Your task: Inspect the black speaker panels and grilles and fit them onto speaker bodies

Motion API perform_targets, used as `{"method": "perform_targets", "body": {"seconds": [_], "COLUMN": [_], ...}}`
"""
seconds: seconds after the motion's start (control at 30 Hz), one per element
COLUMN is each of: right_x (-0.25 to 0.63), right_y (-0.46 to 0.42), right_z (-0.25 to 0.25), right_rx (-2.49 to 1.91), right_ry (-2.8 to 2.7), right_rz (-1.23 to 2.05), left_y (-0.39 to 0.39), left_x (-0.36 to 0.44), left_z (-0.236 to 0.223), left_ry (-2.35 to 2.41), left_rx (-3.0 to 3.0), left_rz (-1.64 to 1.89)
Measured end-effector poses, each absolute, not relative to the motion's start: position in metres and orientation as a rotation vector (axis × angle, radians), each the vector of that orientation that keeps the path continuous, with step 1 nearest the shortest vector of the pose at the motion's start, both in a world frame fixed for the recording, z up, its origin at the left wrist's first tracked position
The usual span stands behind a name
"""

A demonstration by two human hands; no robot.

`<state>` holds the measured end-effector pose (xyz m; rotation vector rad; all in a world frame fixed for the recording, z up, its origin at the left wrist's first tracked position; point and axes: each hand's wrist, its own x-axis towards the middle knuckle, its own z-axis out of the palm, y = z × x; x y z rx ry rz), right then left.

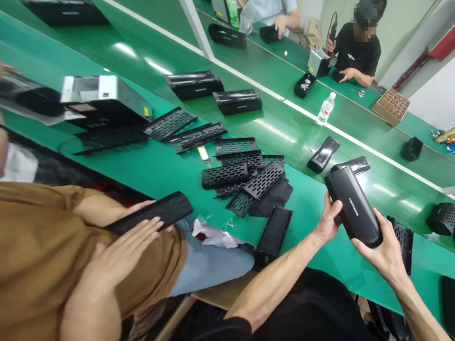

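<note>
Right now the left hand [327, 220] and right hand [381, 252] are both gripping the black speaker casing [353, 208] above the green workbench [305, 265], its long axis slanting up-left, the right hand nearer its lower end.

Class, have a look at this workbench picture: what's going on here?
A person grips a black capsule-shaped casing in both hands, the left hand and right hand on either side of it, above a green workbench. Nearby, a co-worker in a brown shirt holds a perforated black panel at their lap. More perforated black panels lie piled on the bench.
</note>
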<state>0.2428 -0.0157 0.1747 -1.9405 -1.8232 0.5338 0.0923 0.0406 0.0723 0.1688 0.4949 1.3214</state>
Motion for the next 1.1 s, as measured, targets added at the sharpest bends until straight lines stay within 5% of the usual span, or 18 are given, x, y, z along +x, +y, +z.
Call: {"method": "perform_targets", "body": {"seconds": [0.2, 0.4, 0.7, 1.1], "right_x": [0.27, 0.289, 0.286, 0.294], "right_y": [-0.023, -0.012, -0.041, -0.04], "right_z": [0.2, 0.206, 0.147, 0.135], "right_rx": [-1.912, -1.803, -1.59, -1.494], "right_ry": [-1.773, -1.814, -1.392, -1.312], "right_rz": [1.04, 1.242, 0.9, 1.152], "left_y": [0.109, 0.114, 0.079, 0.056], "left_x": [-0.018, -0.024, -0.01, -0.008], "left_z": [0.079, 0.1, 0.081, 0.08], "left_ry": [0.49, 0.395, 0.534, 0.716], "left_rx": [1.02, 1.196, 0.928, 0.975], "left_rz": [1.024, 0.826, 1.043, 1.019]}}
